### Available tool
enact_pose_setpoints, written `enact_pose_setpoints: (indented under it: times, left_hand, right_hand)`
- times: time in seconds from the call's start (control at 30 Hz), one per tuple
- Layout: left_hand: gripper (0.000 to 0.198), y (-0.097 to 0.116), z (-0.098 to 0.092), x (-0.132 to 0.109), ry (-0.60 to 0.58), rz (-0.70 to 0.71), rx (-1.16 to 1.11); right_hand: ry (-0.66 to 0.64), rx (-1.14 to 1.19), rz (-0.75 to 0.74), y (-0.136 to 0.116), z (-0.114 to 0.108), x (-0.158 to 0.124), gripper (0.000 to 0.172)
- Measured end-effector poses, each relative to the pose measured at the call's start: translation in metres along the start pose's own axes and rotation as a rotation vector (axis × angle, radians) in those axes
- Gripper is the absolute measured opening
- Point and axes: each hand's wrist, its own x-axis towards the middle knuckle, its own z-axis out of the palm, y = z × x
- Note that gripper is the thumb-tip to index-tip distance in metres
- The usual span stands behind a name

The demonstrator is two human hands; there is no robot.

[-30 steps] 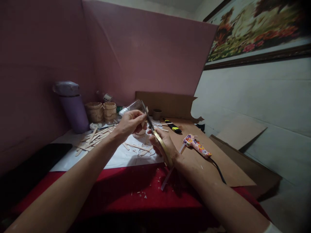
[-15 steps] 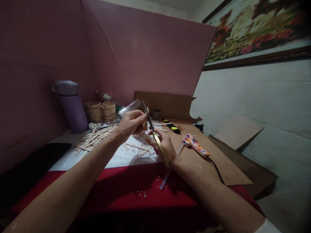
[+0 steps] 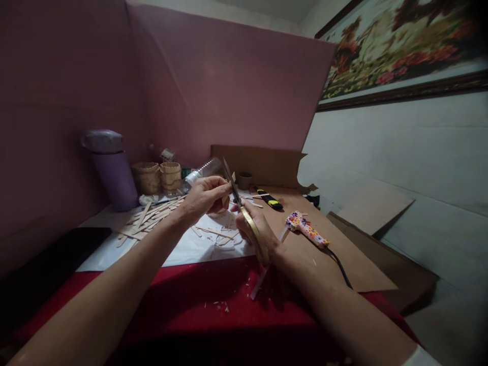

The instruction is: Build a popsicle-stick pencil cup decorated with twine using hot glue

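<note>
My right hand (image 3: 262,226) is wrapped round a pair of scissors (image 3: 248,219) with gold-coloured handles, their dark blades pointing up and away. Just left of the blades, my left hand (image 3: 208,195) pinches a small pale piece of craft stick (image 3: 233,177); most of it is hidden by the fingers and blades. The piece appears to touch the blades, though I cannot tell whether it lies between them. Under my hands, loose craft sticks (image 3: 215,232) and offcuts lie on a white sheet (image 3: 179,256).
A pile of craft sticks (image 3: 158,218) lies left, near a purple tumbler (image 3: 116,180) and two stick-coloured cups (image 3: 171,176). A clear plastic bottle (image 3: 204,170) lies behind. Rightward are a black-and-yellow utility knife (image 3: 270,199) and a flowered glue gun (image 3: 307,231) with a cord on cardboard (image 3: 343,254).
The fingers of my right hand have drawn in closer to the scissor handles. My left hand stays almost in place with the stick piece.
</note>
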Motion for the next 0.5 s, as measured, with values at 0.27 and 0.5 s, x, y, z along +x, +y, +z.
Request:
enact_pose_setpoints:
  times: [0.27,0.5]
  left_hand:
    - [0.038,-0.0032,0.0001,0.0000,0.020,-0.010,-0.001]
    - [0.037,-0.0033,0.0023,-0.0006,0.007,-0.004,-0.007]
  right_hand:
    - [0.012,-0.003,0.012,-0.0010,0.0015,0.0001,0.049]
    - [0.087,-0.078,-0.112,0.0064,0.0030,0.0019,0.037]
